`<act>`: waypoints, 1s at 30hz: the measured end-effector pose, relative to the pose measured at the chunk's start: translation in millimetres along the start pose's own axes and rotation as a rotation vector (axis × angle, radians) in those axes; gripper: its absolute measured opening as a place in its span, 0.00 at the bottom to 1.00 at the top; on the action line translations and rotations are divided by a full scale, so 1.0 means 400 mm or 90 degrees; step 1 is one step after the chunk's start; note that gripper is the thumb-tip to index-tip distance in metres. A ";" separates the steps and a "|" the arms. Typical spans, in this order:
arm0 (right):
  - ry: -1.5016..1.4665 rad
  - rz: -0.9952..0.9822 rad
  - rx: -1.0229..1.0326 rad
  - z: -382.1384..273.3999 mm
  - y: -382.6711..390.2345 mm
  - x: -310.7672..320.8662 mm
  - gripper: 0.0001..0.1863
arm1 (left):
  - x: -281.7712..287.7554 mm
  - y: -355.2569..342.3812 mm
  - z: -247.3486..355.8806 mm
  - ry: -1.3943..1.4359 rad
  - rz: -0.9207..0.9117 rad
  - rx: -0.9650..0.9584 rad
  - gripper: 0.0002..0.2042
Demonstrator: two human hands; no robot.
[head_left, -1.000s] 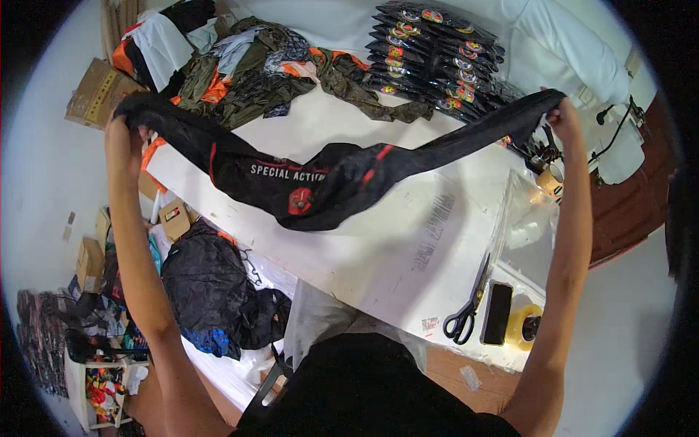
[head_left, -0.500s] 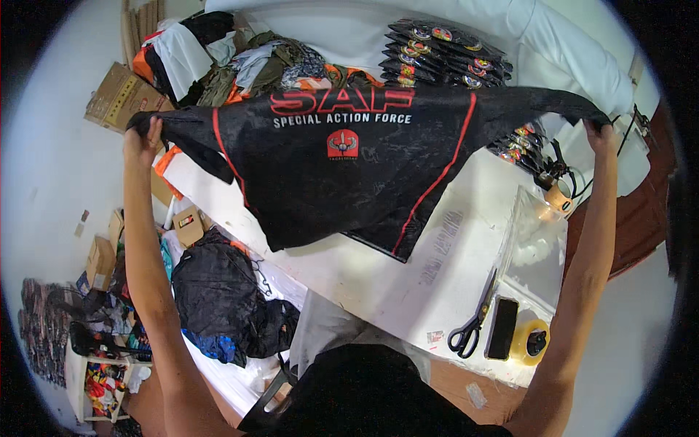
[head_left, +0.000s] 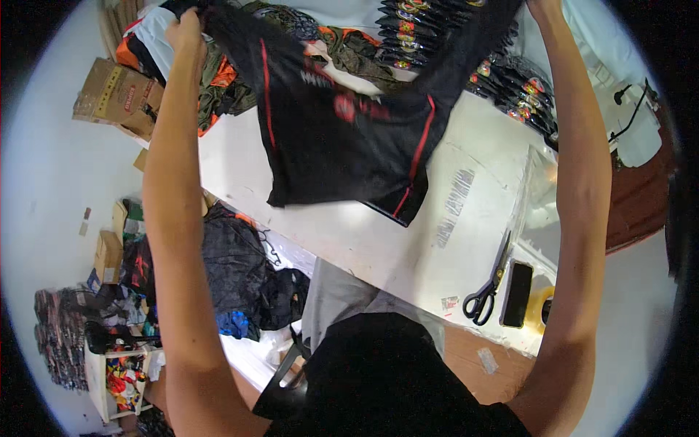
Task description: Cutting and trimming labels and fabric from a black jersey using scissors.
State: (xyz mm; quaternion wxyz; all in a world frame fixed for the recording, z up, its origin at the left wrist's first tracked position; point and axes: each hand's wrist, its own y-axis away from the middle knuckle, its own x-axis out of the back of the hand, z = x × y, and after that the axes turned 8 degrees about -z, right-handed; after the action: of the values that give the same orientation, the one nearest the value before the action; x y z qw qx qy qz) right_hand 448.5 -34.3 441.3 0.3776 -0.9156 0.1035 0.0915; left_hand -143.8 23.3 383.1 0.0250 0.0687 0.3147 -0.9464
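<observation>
A black long-sleeved shirt [head_left: 342,164] with red piping hangs stretched between my raised hands over the white table [head_left: 371,269]. Its printed chest is blurred and sags in the middle. My left hand [head_left: 188,29] is closed round cloth at one sleeve, near the top left. At the top edge, my right hand [head_left: 545,9] grips the other sleeve; its fingers are partly cut off by the frame. The shirt's hem hangs just above or against the tabletop; I cannot tell which.
Black scissors [head_left: 484,295], a phone [head_left: 517,295] and a yellow tape roll [head_left: 537,304] lie near the table's right front. Packed black garments [head_left: 408,36] are stacked at the back, beside heaped clothes [head_left: 357,58]. A cardboard box [head_left: 120,98] and dark clothing [head_left: 237,247] are on the left.
Both hands have risen and come closer together, taking the sleeves up with them. The shirt's body has moved up and away, and its chest now droops between the sleeves.
</observation>
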 end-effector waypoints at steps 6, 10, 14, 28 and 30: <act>0.726 -0.285 0.062 0.001 0.264 -0.259 0.22 | -0.087 0.078 -0.174 -0.518 -0.102 0.115 0.36; 0.500 -0.342 0.244 0.245 0.682 -0.403 0.21 | 0.124 0.446 -0.396 -0.837 -0.194 -0.071 0.53; 0.411 -0.544 -0.051 0.424 1.162 -0.316 0.21 | 0.047 0.814 -0.550 -0.908 -0.232 0.317 0.46; 0.585 -0.251 -0.160 0.248 1.163 -0.072 0.16 | -0.238 1.045 -0.304 0.062 -0.147 0.610 0.10; 0.465 -0.331 -0.122 0.165 1.177 -0.173 0.18 | -0.326 1.058 -0.255 0.185 -0.147 0.606 0.10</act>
State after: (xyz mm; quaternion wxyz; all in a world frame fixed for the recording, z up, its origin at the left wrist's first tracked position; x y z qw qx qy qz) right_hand 254.5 -305.6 95.6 0.2405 -0.9141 -0.0123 -0.3263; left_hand 35.2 -253.9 70.9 -0.1577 0.1686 -0.1457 -0.9620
